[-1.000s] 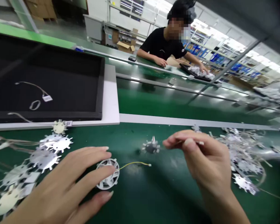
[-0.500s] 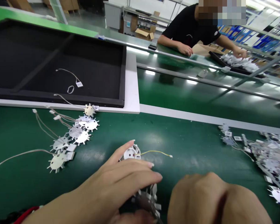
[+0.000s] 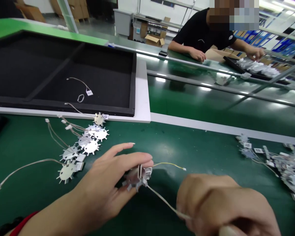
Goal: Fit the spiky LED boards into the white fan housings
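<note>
While the left hand (image 3: 110,178) pinches a spiky silver disc (image 3: 132,177) between thumb and fingers, low in the middle of the frame, the right hand (image 3: 226,201) is curled up at the lower right. Its grip looks closed around a thin pale cable (image 3: 162,198), though its fingertips are mostly hidden. The cable runs almost straight from the disc to that fist, so it looks pulled. The left grip is narrow, with the disc held tilted above the green desk (image 3: 182,141).

A yellow wire (image 3: 168,163) pokes out just past the left fingers; what it joins to is hidden. More spiky discs (image 3: 90,147) with cables lie left of the middle, and a messy heap of discs and cables (image 3: 288,167) sits at the right edge.

If the right hand tugs too hard, the cable could come off the disc, or the disc could slip from the left fingers. Squeezing too hard could bend the thin teeth (image 3: 137,188). The pale cable could also catch on the yellow wire, since they are near each other.
</note>
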A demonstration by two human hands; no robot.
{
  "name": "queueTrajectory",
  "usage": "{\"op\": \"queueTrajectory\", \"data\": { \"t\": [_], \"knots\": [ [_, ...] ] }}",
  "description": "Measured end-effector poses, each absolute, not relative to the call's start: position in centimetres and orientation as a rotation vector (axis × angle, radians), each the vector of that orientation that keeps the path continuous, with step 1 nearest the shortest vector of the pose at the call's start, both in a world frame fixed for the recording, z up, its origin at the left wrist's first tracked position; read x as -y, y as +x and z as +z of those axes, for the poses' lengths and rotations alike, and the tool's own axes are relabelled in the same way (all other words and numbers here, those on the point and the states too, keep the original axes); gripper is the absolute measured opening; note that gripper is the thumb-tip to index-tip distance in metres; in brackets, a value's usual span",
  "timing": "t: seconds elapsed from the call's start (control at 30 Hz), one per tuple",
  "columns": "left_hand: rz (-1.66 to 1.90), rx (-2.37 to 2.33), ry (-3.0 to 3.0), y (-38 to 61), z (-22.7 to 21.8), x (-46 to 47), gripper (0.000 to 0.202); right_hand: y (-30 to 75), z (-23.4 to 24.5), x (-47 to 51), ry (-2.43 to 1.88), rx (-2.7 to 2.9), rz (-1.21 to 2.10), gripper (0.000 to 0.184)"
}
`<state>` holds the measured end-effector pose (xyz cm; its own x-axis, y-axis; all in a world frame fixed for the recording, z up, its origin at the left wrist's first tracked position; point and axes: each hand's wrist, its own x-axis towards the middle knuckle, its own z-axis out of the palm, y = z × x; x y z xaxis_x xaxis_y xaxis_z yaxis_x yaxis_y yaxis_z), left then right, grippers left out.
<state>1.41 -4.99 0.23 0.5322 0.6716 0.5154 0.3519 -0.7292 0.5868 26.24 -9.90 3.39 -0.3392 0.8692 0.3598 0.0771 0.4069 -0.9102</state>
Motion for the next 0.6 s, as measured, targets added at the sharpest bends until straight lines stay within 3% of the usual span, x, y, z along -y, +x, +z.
{"op": "queueTrajectory", "data": {
  "t": [0.23, 0.4, 0.6],
  "knots": [
    [1.112, -0.808, 2.560, 0.9, 0.5, 4.6, 0.039, 25.0, 4.2, 8.8, -1.186, 1.849, 0.642, 0.021],
    [0.999, -0.563, 2.724, 0.9, 0.9, 5.4, 0.038, 23.9, 3.2, 9.4, -1.266, 1.770, 0.805, 0.043],
    [0.994, -0.492, 2.624, 1.2, 1.1, 5.9, 0.038, 23.2, 3.5, 9.2, -1.283, 1.646, 0.967, 0.011]
  ]
}}
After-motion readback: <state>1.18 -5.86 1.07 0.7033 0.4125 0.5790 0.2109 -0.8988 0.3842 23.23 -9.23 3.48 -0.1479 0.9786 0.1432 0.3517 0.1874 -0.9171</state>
